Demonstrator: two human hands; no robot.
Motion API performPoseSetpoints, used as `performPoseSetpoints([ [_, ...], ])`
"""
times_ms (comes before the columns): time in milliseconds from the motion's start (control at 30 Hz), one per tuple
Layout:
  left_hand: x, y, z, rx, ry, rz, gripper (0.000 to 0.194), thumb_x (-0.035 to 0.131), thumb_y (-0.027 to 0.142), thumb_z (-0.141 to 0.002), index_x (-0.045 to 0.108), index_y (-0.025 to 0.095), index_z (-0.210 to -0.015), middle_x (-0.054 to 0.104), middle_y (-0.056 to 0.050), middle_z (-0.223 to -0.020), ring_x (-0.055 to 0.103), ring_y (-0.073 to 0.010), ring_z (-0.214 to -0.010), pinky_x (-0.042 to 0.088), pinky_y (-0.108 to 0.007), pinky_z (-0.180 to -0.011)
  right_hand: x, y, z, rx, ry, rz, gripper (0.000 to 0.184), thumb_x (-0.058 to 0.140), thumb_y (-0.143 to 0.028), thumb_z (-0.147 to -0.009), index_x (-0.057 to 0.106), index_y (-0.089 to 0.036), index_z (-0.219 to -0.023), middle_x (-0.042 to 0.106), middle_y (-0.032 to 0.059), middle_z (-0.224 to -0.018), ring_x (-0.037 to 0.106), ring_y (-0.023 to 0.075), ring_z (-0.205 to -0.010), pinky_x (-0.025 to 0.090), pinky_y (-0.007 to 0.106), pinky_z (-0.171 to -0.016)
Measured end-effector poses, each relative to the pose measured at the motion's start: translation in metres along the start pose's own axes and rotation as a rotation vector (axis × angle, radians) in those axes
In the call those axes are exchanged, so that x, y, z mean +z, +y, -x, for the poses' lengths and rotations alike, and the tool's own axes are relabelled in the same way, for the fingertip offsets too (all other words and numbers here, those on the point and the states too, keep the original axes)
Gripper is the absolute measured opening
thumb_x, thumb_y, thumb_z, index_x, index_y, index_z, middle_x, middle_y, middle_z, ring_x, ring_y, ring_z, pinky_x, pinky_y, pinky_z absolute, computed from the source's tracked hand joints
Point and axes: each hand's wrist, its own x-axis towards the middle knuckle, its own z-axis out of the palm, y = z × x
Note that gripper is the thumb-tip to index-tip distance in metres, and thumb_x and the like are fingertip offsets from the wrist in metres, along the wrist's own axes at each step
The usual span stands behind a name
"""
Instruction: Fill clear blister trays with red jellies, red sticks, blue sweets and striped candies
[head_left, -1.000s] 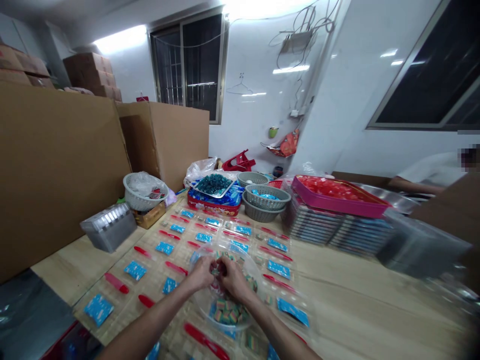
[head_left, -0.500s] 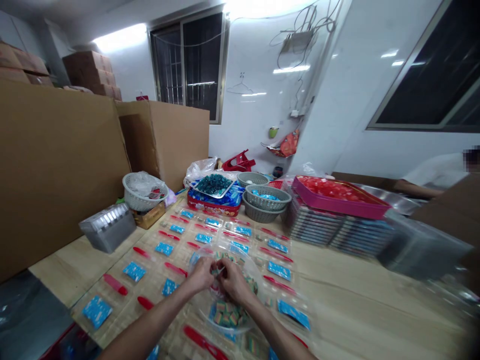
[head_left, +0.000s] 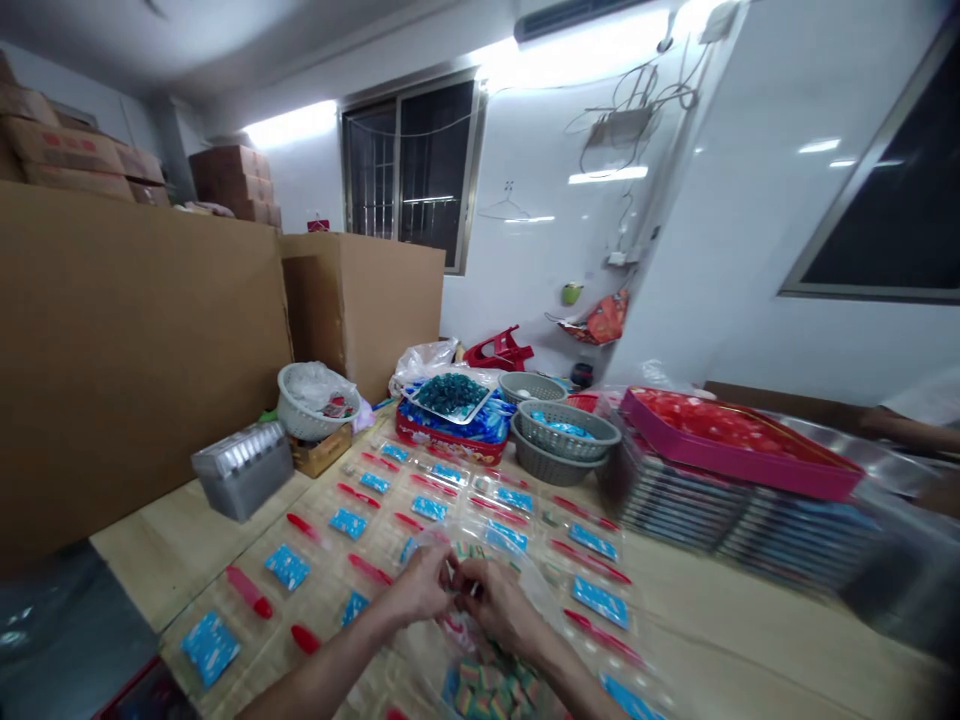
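Observation:
My left hand (head_left: 416, 587) and my right hand (head_left: 499, 607) meet just above a clear plastic bowl (head_left: 525, 620). Their fingertips pinch a small pale piece (head_left: 455, 572), too small to identify. Multicoloured striped cubes of candy (head_left: 491, 682) lie in the bowl below my hands. Around them, clear plastic trays (head_left: 442, 505) cover the table. Their compartments hold blue packets (head_left: 589, 603) and red plastic spoons (head_left: 250, 592). The nearest blue packet to my left hand (head_left: 355, 608) lies just beyond that wrist.
A pink tray (head_left: 739, 445) sits on stacked trays at right. Grey baskets (head_left: 559, 440), a blue-and-red tin (head_left: 450, 435), a white basket (head_left: 311, 405), and a silver stack (head_left: 244, 470) line the far table edge. Large cardboard boxes (head_left: 127, 350) stand left. A co-worker's arm (head_left: 911, 430) shows at right.
The whole view has tilted and shifted, so the table sits lower and further right. The bowl now appears lower in the view, and my hands still pinch together above it.

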Motion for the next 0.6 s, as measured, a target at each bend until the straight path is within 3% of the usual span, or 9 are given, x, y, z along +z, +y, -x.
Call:
performPoseSetpoints([
  [200,-0.020,-0.006,0.013,-0.096,-0.049,0.462,0.047,0.068,0.008,-0.043,0.050,0.018,-0.085,0.052,0.009,-0.057,0.049,-0.0091,-0.038,0.040,-0.021,-0.037,-0.008,-0.030,-0.018,-0.028,-0.187,0.068,0.013,0.056,-0.014,-0.063,0.067,-0.017,-0.067,0.064,-0.0003,-0.063,0.053,0.0121,-0.059,0.032,0.020,-0.054],
  [367,-0.049,-0.014,0.029,-0.094,0.016,0.655,0.047,0.069,0.014,-0.044,0.049,0.017,-0.086,0.053,0.009,-0.054,0.049,-0.0099,-0.035,0.039,-0.020,-0.036,0.000,-0.055,-0.051,-0.063,-0.284,0.041,0.008,0.058,-0.015,-0.061,0.066,-0.015,-0.062,0.059,-0.0018,-0.056,0.047,0.0099,-0.054,0.031,0.020,-0.051],
  [500,-0.067,-0.029,0.045,-0.087,0.224,0.742,0.051,0.068,0.018,-0.049,0.045,0.017,-0.094,0.055,0.007,-0.062,0.052,-0.0095,-0.043,0.041,-0.021,-0.040,0.010,-0.044,-0.103,0.019,-0.310,-0.225,0.008,0.057,-0.015,-0.057,0.064,-0.014,-0.060,0.057,-0.0026,-0.053,0.047,0.0085,-0.050,0.034,0.019,-0.048],
  [600,-0.076,-0.042,0.056,-0.118,0.295,0.761,0.047,0.063,0.020,-0.053,0.043,0.017,-0.095,0.056,0.005,-0.068,0.054,-0.0099,-0.048,0.041,-0.020,-0.040,0.019,-0.023,-0.149,0.226,-0.156,-0.319,0.005,0.056,-0.017,-0.056,0.060,-0.014,-0.058,0.055,-0.0030,-0.048,0.047,0.0086,-0.046,0.039,0.020,-0.047],
])
